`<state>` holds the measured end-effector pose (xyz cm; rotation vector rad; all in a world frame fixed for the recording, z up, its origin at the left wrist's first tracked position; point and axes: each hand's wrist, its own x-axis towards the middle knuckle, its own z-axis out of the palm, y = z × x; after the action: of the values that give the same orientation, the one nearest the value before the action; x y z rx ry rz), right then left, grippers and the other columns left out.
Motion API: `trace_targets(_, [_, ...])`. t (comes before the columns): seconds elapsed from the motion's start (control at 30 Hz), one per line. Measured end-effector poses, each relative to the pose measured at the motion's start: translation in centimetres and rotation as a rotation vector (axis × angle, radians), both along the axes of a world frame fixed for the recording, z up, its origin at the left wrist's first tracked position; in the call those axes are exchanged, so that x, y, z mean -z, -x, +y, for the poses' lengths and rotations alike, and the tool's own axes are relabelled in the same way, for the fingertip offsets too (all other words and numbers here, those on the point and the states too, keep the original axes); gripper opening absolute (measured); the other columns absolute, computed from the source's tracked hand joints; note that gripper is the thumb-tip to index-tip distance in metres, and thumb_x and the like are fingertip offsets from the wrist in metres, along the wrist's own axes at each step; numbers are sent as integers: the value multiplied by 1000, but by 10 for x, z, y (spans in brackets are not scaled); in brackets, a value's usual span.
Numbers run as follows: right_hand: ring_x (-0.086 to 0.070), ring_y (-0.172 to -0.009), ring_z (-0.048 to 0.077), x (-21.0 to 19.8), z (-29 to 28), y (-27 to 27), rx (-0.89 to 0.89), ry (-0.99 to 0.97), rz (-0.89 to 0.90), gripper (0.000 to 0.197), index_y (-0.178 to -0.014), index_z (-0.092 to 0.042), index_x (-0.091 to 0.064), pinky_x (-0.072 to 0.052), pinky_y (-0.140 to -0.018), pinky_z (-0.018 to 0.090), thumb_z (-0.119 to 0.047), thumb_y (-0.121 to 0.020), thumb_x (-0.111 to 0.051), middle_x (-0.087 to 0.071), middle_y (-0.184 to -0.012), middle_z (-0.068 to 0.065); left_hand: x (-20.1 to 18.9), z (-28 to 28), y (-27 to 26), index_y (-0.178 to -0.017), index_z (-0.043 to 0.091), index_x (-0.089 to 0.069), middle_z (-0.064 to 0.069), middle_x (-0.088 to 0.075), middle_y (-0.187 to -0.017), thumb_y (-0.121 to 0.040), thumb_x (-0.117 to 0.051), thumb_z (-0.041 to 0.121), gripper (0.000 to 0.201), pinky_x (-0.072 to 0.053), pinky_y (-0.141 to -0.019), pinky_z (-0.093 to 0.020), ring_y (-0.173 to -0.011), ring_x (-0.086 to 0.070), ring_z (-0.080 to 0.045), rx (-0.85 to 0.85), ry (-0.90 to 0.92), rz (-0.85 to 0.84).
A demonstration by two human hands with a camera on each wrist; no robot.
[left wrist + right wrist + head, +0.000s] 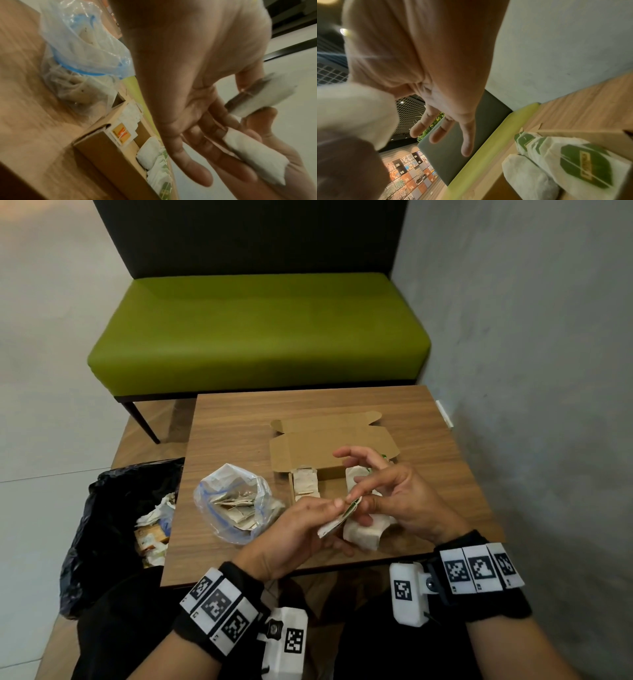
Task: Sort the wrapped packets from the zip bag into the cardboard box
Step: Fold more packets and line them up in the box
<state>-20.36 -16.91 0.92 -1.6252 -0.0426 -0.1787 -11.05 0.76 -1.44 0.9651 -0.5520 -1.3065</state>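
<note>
An open cardboard box (329, 446) lies on the wooden table (239, 433), with pale wrapped packets (305, 484) standing at its left end and more packets (583, 166), some with a green print, at its right end. Left of it sits the clear zip bag (236, 501), its mouth open and several packets inside. Just above the box's near side, my left hand (322, 508) grips a small stack of packets (330, 527) between thumb and fingers. My right hand (370, 498) pinches the top, green-edged packet (354, 505) with thumb and forefinger, its other fingers spread.
A black rubbish bag (113, 525) holding crumpled wrappers stands on the floor by the table's left edge. A green bench (260, 330) is beyond the table. A grey wall (548, 371) runs close along the right side.
</note>
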Motion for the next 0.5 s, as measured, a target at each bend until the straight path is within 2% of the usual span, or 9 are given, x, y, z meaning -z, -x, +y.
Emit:
trace_targets(0.1, [-43,-133,25,5,1,-2,-6,-52,2,20,-89,-29,-81,-44,-103,31,-40,-72,-81,-49,-145,3,2,1,0,-100,4,-72,-14,-71,-97,-83,-73,41,40,-54,-78,-34,-86,-69,-25,7,25,-5])
trace_targets(0.17, [-45,-132,24,7,1,-1,-20,-65,20,21,-94,-28,-80,-45,-103,32,-35,-74,-80,-50,-144,5,2,2,0,-95,4,-71,-13,-70,-88,-82,-76,31,31,-53,-75,-31,-78,-67,-21,-38,7,-35])
trace_targets(0.23, [-50,-130,19,8,1,0,24,-86,66,22,-100,-27,-79,-49,-98,32,-27,-79,-76,-53,-139,4,3,2,0,-90,8,-73,-10,-70,-85,-85,-73,24,17,-52,-73,-30,-77,-65,-17,-150,-36,-114])
trace_targets(0.37, [-60,-117,20,14,-3,4,343,-100,120,8,-86,-21,-79,-51,-91,35,-23,-82,-73,-67,-117,4,9,-5,-3,-86,12,-76,-17,-72,-85,-91,-67,20,12,-50,-75,-40,-78,-63,-19,-482,-151,-409])
trace_targets(0.43, [-61,-115,22,17,-2,3,339,-20,160,4,-84,-20,-79,-54,-92,38,-18,-82,-76,-68,-111,5,12,-8,-2,-86,17,-76,-17,-72,-85,-93,-66,20,13,-53,-73,-47,-75,-64,-24,-540,-168,-518])
trace_targets(0.5, [-63,-110,22,19,0,0,354,84,197,9,-83,-22,-78,-54,-94,50,-13,-82,-78,-69,-107,4,12,-10,-2,-88,22,-76,-13,-73,-83,-95,-63,22,14,-54,-74,-57,-77,-67,-36,-535,-186,-604])
